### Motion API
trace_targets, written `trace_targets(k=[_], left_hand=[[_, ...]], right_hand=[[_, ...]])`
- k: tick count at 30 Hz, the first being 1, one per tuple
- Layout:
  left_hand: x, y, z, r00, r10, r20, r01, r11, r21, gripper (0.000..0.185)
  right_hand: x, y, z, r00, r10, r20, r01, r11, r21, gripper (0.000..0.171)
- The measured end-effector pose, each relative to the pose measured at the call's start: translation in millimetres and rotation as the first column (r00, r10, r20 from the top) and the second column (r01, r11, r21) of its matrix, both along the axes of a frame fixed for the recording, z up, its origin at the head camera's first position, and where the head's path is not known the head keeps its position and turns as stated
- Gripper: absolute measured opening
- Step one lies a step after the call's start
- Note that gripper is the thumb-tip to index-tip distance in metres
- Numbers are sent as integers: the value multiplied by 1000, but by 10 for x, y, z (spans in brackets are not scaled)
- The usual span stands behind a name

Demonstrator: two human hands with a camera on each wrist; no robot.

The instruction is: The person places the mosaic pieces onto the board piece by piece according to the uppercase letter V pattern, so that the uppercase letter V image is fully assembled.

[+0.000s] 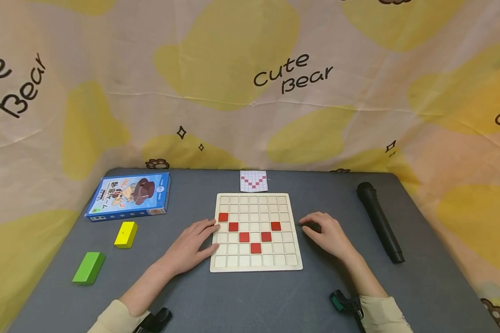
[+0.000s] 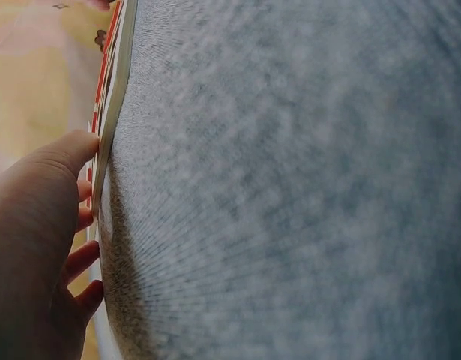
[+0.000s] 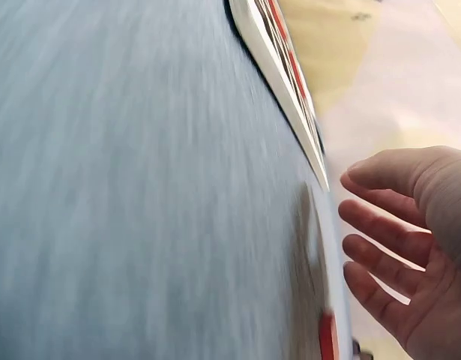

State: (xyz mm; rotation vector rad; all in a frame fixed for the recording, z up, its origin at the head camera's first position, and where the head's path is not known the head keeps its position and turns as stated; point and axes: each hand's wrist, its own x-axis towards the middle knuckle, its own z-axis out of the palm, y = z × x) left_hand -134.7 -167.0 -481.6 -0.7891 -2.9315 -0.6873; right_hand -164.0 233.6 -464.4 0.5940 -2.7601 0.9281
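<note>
One wooden grid board (image 1: 256, 231) bears six red tiles (image 1: 244, 237); left hand (image 1: 190, 247) touches its left edge, fingers relaxed; right hand (image 1: 327, 233) rests on desk (image 1: 250, 300), fingers loosely spread.

A square wooden grid board (image 1: 256, 232) is laid flat at frame centre, with six red tiles (image 1: 244, 237) set in a V.

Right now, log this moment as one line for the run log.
left hand: rests against wooden grid board left edge | right hand: on table beside right edge | board: six red tiles, V pattern
</note>
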Motion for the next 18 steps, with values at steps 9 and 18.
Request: trace_targets(k=[9,18], left_hand=[[6,-3,7,1000,4,7,-4,1000,-7,56],[8,0,11,1000,7,1,-7,1000,-4,55]], right_hand=[[208,443,0,998,-56,-3,56,997,51,24],[313,626,-11,997,-72,-9,73,994,86,34]])
